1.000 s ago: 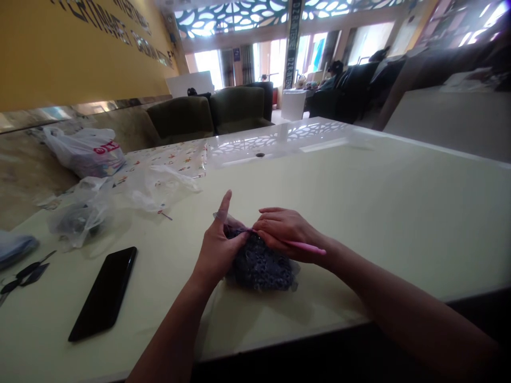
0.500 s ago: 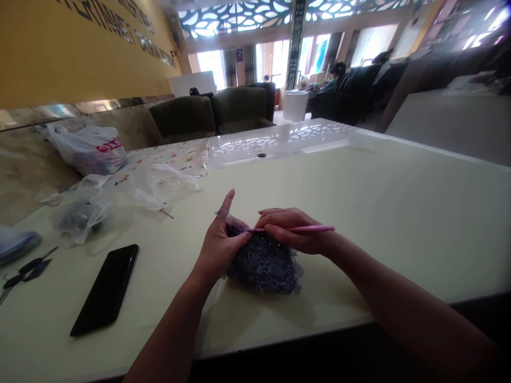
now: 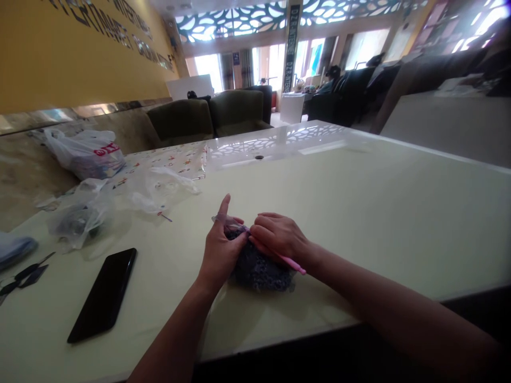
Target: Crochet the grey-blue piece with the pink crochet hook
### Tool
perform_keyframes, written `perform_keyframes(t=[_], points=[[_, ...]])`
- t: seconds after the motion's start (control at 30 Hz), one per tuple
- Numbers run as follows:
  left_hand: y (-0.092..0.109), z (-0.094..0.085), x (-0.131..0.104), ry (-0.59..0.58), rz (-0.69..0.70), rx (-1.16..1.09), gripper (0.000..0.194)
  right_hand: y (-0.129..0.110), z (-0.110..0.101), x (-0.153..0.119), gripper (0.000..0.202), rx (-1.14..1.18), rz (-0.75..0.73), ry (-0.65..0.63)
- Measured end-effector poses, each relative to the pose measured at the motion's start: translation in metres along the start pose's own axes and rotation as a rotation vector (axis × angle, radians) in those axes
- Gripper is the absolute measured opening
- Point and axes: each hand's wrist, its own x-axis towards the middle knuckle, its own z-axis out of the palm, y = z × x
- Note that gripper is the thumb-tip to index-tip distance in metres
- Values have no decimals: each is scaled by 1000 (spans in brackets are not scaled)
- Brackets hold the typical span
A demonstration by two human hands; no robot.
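A dark blue-grey crocheted piece [image 3: 261, 271] hangs between my hands, just over the table's near part. My left hand [image 3: 224, 246] pinches its upper left edge between thumb and fingers, the index finger raised with a thin, translucent strand around it. In my right hand [image 3: 279, 234] is a pink crochet hook [image 3: 294, 264], its handle slanting down to the right. The hook's tip meets the work beside my left thumb and is partly hidden by the fingers.
A black phone [image 3: 102, 295] lies left of my left forearm, with keys [image 3: 26, 275] farther left. Clear plastic bags [image 3: 159, 189], a small pin-like item [image 3: 164, 216] and a filled white bag [image 3: 90, 154] are on the pale table [image 3: 359, 213]. Chairs [image 3: 239, 111] stand beyond.
My right hand has turned and moved slightly left, closer to my left hand. The hook's handle has swung from nearly level to slanting downward. The view has shifted a little.
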Motion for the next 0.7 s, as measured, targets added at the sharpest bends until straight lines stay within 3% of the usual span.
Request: perform_keyframes(t=[0.2,0.4,0.53,0.7], points=[[4,0,0,-85,-208,-326,108,-8,4,-3,31,-179,-9,85],[12,-8,1,-303,-438,-552,117,-10,-7,-4,24,-117,-76,137],[11,-14,1,-456,-477,-598,115,-6,-14,-4,21,19,-162,129],[11,-18,2,-553,-503,-640,118,2,-22,-3,22,428,-10,9]])
